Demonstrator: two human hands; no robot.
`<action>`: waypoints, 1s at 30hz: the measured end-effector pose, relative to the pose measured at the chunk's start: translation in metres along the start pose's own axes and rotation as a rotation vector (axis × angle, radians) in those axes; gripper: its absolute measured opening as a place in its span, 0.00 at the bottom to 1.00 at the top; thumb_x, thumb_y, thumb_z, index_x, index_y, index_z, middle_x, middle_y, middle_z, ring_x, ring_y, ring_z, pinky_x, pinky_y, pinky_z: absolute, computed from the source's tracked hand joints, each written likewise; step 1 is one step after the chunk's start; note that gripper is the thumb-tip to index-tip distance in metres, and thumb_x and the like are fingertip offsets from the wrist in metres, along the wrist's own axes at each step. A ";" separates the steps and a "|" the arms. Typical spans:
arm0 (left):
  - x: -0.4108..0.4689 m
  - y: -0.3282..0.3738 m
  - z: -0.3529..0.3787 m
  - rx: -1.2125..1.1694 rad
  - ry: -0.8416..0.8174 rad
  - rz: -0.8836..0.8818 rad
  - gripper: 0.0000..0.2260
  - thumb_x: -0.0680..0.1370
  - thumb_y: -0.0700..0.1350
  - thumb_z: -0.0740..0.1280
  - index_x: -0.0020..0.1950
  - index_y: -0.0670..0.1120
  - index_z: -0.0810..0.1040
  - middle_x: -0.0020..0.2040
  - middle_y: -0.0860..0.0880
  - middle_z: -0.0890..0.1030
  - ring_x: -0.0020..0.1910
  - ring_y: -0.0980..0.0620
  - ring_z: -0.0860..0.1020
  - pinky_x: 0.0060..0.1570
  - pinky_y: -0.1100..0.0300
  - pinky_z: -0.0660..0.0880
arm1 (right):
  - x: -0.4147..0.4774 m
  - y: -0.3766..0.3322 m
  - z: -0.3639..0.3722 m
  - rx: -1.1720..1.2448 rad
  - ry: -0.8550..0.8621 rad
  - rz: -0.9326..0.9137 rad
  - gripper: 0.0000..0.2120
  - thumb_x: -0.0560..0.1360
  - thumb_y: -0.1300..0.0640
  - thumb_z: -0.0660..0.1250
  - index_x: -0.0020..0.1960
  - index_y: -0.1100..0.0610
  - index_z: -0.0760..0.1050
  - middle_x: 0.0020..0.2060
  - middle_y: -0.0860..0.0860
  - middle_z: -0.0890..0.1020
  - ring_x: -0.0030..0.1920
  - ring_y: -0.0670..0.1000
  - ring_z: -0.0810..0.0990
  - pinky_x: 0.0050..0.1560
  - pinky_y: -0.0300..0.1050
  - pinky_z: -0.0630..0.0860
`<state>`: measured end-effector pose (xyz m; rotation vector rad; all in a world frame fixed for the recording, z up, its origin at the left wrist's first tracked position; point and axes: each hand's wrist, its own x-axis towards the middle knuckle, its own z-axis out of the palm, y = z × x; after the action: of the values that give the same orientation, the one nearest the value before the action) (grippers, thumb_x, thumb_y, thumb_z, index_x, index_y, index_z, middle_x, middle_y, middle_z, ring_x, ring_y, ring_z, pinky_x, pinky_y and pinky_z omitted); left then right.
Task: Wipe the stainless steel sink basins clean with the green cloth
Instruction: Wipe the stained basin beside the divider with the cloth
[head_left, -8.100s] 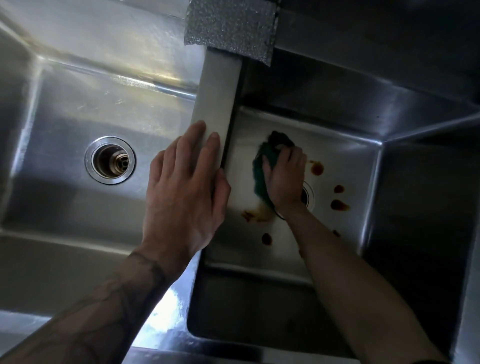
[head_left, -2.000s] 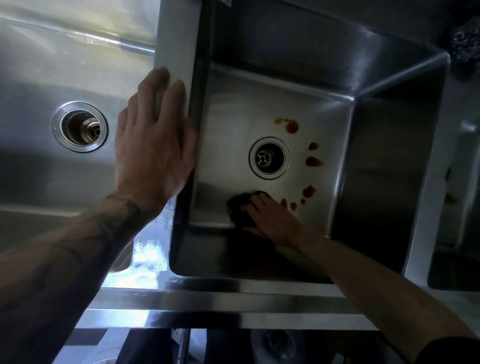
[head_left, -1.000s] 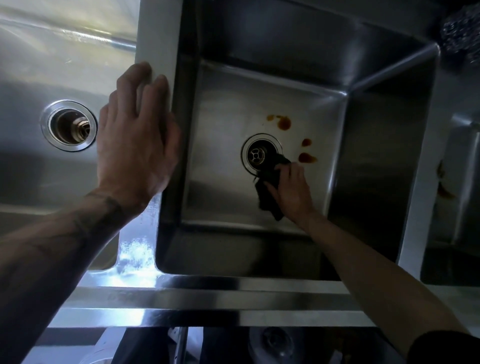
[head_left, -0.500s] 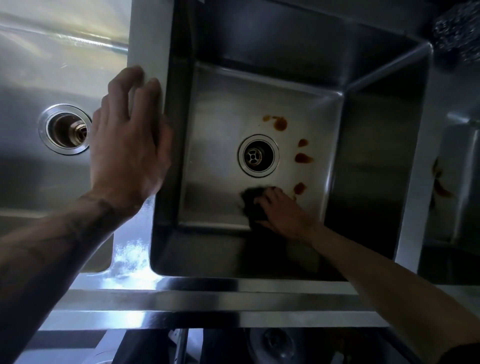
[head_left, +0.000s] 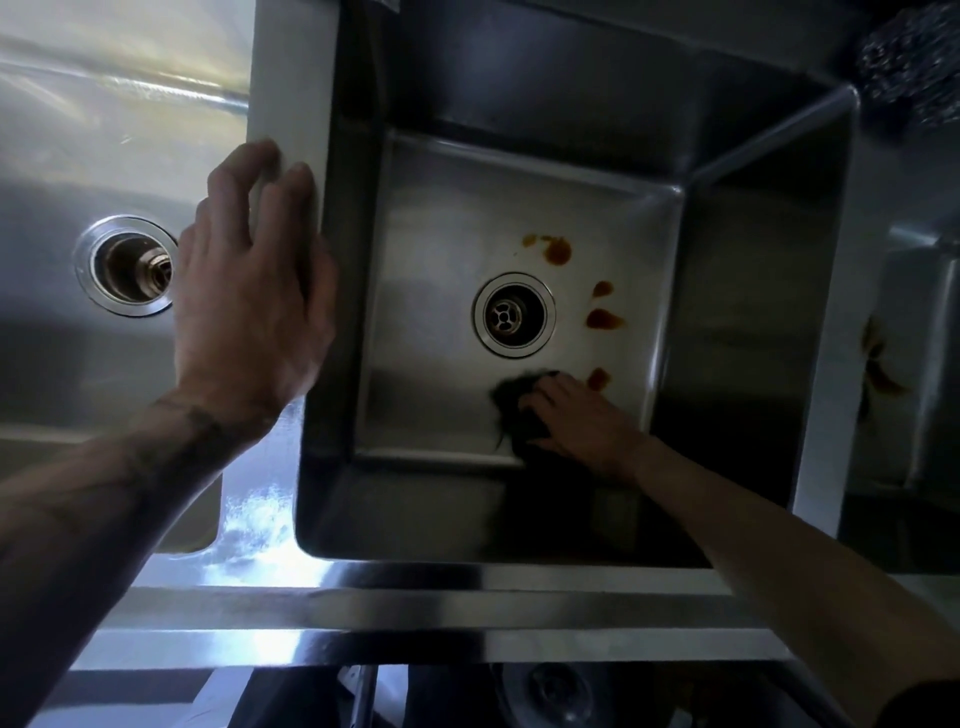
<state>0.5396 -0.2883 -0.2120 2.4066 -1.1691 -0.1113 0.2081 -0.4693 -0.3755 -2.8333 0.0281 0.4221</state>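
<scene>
at 9 o'clock lies the left basin (head_left: 62, 364), its drain (head_left: 127, 266) bare and no spots showing on its floor. the left hand (head_left: 249, 306) is open, fingers spread, palm resting on the divider (head_left: 291, 104) between the basins, apparently as a brace; it holds nothing.

in the middle sits the right basin (head_left: 441, 218), deep and square, with a drain (head_left: 513, 315) at its centre. brown spots (head_left: 605, 319) dot the floor from 1 to 4 o'clock of that drain, all unwiped.

the cloth (head_left: 514, 410) is on the basin floor at 6 o'clock of the drain, near the front wall, looking nearly black in the shade. the right hand (head_left: 576, 421) lies flat on it, fingers curled over its right edge and pressing it down, so it grips the cloth. the nearest spot sits just beyond the fingertips.

the cloth looks soft, limp and light, likely damp; it should bunch and slide easily on wet steel. it is best held wadded under the palm with fingers hooked over the leading edge, so pressure carries through. dried spots may need firm, repeated rubbing.

at 3 o'clock a third basin (head_left: 930, 364) shows a brown streak (head_left: 875, 364).
</scene>
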 end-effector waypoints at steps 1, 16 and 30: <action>0.000 0.000 0.000 -0.003 0.001 0.003 0.17 0.83 0.41 0.61 0.72 0.41 0.71 0.75 0.35 0.69 0.63 0.32 0.75 0.58 0.37 0.75 | 0.008 0.007 -0.003 0.043 0.061 0.154 0.25 0.76 0.45 0.68 0.65 0.60 0.73 0.58 0.61 0.76 0.57 0.60 0.72 0.57 0.54 0.77; -0.001 -0.001 -0.001 -0.021 -0.013 0.015 0.18 0.83 0.42 0.61 0.73 0.40 0.69 0.75 0.34 0.68 0.61 0.30 0.75 0.58 0.36 0.75 | 0.020 0.002 -0.006 0.251 0.214 0.739 0.24 0.78 0.50 0.70 0.67 0.63 0.69 0.60 0.64 0.73 0.58 0.62 0.72 0.56 0.53 0.74; -0.001 0.001 -0.001 -0.008 -0.001 0.005 0.18 0.83 0.41 0.62 0.72 0.40 0.71 0.75 0.35 0.68 0.64 0.33 0.74 0.59 0.38 0.75 | -0.010 -0.009 -0.001 0.205 0.085 0.526 0.26 0.75 0.51 0.75 0.65 0.64 0.71 0.58 0.64 0.75 0.57 0.62 0.72 0.57 0.55 0.75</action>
<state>0.5385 -0.2876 -0.2106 2.3968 -1.1732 -0.1146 0.1989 -0.4614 -0.3691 -2.6084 0.7966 0.3748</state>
